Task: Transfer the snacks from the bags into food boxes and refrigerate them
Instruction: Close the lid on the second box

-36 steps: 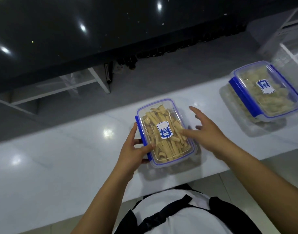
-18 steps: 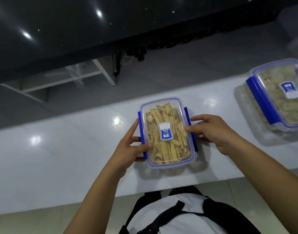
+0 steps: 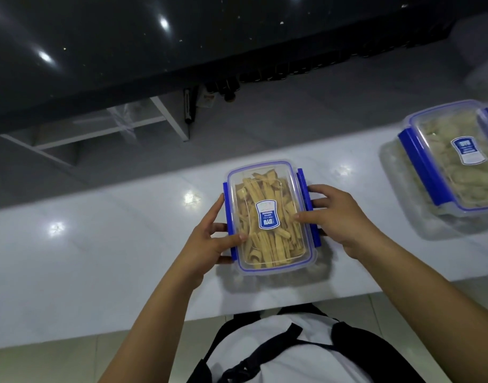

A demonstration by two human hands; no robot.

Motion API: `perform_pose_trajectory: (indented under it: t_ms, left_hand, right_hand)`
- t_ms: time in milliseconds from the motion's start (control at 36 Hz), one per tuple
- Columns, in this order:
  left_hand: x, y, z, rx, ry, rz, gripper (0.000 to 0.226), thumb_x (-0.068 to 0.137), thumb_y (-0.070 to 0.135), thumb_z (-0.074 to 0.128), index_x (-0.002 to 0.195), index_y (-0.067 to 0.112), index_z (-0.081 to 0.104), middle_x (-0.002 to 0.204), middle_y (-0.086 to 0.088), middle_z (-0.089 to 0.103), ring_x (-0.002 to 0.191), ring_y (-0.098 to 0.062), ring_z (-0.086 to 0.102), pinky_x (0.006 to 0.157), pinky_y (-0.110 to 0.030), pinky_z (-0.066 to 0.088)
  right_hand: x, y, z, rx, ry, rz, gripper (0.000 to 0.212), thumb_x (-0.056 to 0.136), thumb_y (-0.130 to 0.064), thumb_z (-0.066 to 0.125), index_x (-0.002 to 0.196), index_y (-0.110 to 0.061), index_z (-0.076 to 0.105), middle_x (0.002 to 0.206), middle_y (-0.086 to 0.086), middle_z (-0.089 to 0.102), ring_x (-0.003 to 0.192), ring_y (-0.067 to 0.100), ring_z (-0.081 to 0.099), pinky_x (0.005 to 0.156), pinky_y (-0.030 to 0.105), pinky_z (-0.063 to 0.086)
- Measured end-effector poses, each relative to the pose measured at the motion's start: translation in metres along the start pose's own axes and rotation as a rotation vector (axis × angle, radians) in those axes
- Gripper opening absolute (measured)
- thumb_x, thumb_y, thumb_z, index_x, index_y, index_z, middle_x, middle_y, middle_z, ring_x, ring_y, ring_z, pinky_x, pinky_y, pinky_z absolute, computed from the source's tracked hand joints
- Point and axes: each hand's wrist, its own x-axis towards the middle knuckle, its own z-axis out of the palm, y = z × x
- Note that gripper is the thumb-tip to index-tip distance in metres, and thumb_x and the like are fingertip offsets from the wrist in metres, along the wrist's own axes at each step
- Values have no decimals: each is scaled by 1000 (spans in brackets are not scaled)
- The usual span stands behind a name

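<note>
A clear food box (image 3: pixel 267 197) with a blue-rimmed lid and blue side clips sits on the white counter (image 3: pixel 99 244), filled with tan strip snacks. My left hand (image 3: pixel 209 241) grips its left side, thumb on the lid and fingers around the left clip. On the opposite side my right hand (image 3: pixel 334 217) clasps the box, thumb on the lid and fingers wrapped over the right clip. A second closed food box (image 3: pixel 455 158) with paler snacks stands at the far right of the counter. No snack bags are in view.
The counter's near edge runs just in front of my torso. Beyond its far edge lie a grey floor, a white frame (image 3: pixel 165 117) and a dark glossy surface (image 3: pixel 182 31). Some blurred white thing shows at the top right corner.
My right hand moved from above the lid down to the box's right side and closed on the right clip. The box turned straighter. The view shifted, pushing the second box toward the right edge.
</note>
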Motion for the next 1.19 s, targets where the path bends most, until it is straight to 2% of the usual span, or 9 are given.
perform_pose_trajectory:
  t_ms: [139,222,445,556,667,778,972,1056,1195]
  left_hand:
    - [0,1,1,6,17,-4,90,75,27,81,145,57,34,116,0,63,94,-17,70,59,-33,62]
    - [0,2,2,12,30,-8,87,82,20,79,147,55,33,115,-1,63,96,-19,70,62,-36,63]
    - [-2,4,4,11,39,-10,85,82,22,78,146,54,33,120,-1,61,100,-21,69,65,-36,64]
    - [-3,4,5,-6,44,-5,84,80,24,79,147,52,35,122,1,62,99,-20,70,62,-35,63]
    - [-3,3,4,-30,53,2,85,77,26,80,148,47,38,120,2,64,98,-19,70,59,-34,62]
    - [-3,-5,4,-82,53,-11,74,81,26,79,145,38,44,120,2,68,95,-18,73,62,-37,63]
    - [6,-20,-3,-188,-117,50,35,88,21,74,118,35,61,100,12,77,91,-12,76,62,-32,62]
    - [3,-22,-12,-163,-197,113,46,86,17,77,119,43,57,104,13,75,94,-11,75,64,-32,62]
    - [0,-27,-22,-104,-365,144,67,88,5,74,138,41,49,125,5,68,112,-24,69,85,-48,61]
  right_hand:
    - [-9,7,5,-92,46,-102,66,83,-14,80,140,-36,54,106,-18,65,96,15,68,76,44,63]
    - [-13,7,8,-175,74,-155,61,86,-19,78,140,-35,55,105,-17,63,99,17,66,79,44,62]
    - [-15,6,7,-210,75,-187,58,87,-22,77,140,-32,56,112,-10,65,99,16,65,77,39,62]
    - [-14,9,6,-137,49,-146,62,86,-21,77,141,-36,53,102,-19,65,94,11,67,74,41,63]
    - [-15,15,7,-58,31,-110,62,88,-20,76,142,-39,52,98,-11,72,89,14,73,73,42,64]
    - [-20,14,8,15,48,-45,58,88,-20,76,139,-34,54,99,-5,74,80,11,75,54,27,59]
    - [-43,14,24,85,180,26,45,89,-23,75,132,-23,60,104,-1,74,87,16,74,58,30,58]
    - [-65,26,41,141,239,33,45,89,-19,75,131,-25,59,105,-4,74,88,14,73,52,26,57]
    - [-101,66,71,364,354,55,36,86,-4,76,109,-29,63,88,-4,79,76,14,76,51,29,57]
